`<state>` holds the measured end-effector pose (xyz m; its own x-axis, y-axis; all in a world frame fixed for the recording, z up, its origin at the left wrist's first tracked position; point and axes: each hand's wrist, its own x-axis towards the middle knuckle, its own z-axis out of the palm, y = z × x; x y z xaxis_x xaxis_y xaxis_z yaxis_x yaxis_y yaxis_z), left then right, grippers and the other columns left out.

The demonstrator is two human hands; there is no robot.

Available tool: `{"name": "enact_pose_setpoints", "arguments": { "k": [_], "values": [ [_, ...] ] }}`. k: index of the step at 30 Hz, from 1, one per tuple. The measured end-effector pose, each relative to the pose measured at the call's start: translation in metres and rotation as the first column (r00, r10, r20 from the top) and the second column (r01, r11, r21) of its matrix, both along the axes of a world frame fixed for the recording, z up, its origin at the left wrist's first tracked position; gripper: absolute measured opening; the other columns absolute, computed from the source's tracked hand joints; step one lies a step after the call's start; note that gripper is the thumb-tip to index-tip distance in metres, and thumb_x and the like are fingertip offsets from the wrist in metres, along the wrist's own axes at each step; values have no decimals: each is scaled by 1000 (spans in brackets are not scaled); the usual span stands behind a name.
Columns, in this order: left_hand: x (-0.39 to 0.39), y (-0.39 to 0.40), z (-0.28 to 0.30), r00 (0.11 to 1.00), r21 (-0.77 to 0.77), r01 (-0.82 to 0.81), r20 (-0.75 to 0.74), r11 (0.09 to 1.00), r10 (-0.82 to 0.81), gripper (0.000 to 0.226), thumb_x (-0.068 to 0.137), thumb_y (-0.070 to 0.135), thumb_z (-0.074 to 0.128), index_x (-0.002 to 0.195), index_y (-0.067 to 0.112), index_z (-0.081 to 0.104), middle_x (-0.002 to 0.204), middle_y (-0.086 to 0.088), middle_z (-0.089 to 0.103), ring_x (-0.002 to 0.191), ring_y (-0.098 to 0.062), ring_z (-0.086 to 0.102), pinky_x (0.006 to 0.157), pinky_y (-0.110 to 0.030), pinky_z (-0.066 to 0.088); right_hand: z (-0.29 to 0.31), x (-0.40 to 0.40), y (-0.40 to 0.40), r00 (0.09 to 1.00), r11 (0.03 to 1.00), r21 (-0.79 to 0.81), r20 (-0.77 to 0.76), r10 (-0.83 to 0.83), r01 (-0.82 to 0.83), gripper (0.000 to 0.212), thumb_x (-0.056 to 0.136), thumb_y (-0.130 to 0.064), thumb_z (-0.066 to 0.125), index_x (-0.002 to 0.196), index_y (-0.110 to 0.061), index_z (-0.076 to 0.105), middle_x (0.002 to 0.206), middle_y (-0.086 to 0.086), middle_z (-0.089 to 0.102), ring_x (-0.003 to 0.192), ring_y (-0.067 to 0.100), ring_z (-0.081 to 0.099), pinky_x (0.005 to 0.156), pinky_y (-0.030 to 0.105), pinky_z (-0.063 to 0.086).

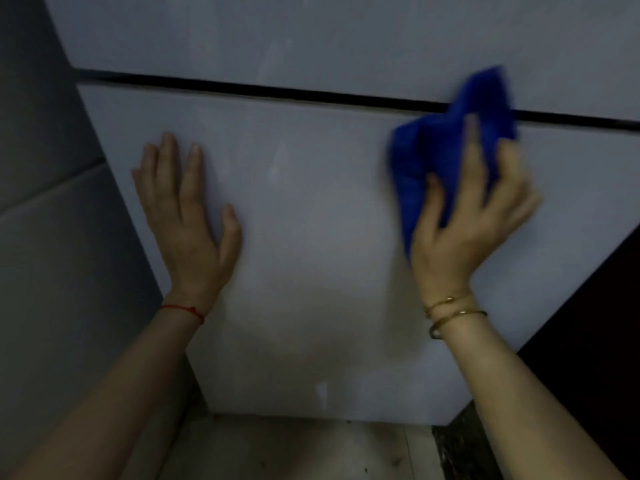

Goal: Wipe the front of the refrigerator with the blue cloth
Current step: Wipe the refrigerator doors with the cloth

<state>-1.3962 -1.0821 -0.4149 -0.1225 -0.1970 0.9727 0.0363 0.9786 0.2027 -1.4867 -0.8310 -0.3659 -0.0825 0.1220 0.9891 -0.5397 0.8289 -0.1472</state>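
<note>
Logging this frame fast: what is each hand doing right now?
Left hand: open, flat on the refrigerator door, holding nothing.
Right hand: closed on the blue cloth, against the door.

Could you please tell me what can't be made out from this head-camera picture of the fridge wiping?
- Blue cloth: motion-blurred, so its folds and edges are unclear.
- Right hand: fingers smeared by motion.
- Refrigerator: top and right side cut off by the frame.
- Left hand: palm hidden against the door.
</note>
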Motion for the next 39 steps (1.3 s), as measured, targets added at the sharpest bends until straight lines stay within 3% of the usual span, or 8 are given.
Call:
{"name": "enact_pose_setpoints", "arguments": {
  "k": [3,8,10,13,16,26,33,39],
  "values": [
    [2,-13,7,1000,-37,7,1,999,-7,55,94,17,48,144,-1,35,151,-29,30,150,-17,7,122,-58,15,-22,12,-44,995,946,324,-87,56,-25,43,94,-35,59,134,-26,49,132,0,43,97,28,45,85,39,41],
    [10,-28,4,1000,-53,16,16,998,-15,52,96,17,47,143,-2,36,150,-26,29,152,-12,5,125,-48,15,-70,23,-53,985,826,563,-128,117,-25,54,85,-20,74,134,-30,53,132,-5,48,95,23,47,77,37,43],
    [13,-33,3,1000,-50,3,29,999,-2,53,96,18,47,143,-3,37,151,-24,28,152,-11,4,126,-43,13,-70,19,-26,994,838,545,-86,72,-13,60,86,-24,73,139,-30,45,133,-3,45,95,26,45,81,39,43],
    [12,-37,1,999,-46,3,44,999,-1,53,96,20,46,142,-3,37,151,-20,24,152,-9,1,126,-38,9,-33,14,-9,999,960,275,16,46,-49,42,98,-34,54,139,-27,45,132,4,40,99,29,42,95,37,36],
    [10,-38,1,999,-65,12,35,998,-10,52,95,19,47,141,-4,37,150,-20,24,152,-10,2,126,-38,10,7,15,-36,997,987,148,-30,67,-62,38,98,-33,55,135,-22,54,131,1,40,97,26,41,89,39,39],
    [11,-37,-2,1000,-70,6,8,998,-6,51,95,14,49,141,-4,38,149,-21,27,150,-10,6,125,-40,13,-107,28,-74,960,757,649,-163,228,-70,45,87,-30,70,129,-30,56,129,-5,48,95,24,47,76,36,40],
    [25,-16,-43,991,38,52,123,998,-56,52,95,14,51,141,-6,37,151,-20,24,149,-17,9,126,-37,9,-197,17,18,981,471,872,49,188,-134,42,100,3,33,129,-21,50,125,0,48,89,25,48,65,38,48],
    [49,26,-56,957,164,56,274,985,-101,46,90,12,57,134,-1,51,143,-17,43,135,-31,39,122,-31,23,-162,45,52,904,699,618,418,94,-359,43,90,-14,57,132,-19,51,126,4,50,89,28,50,73,42,47]
  ]
}}
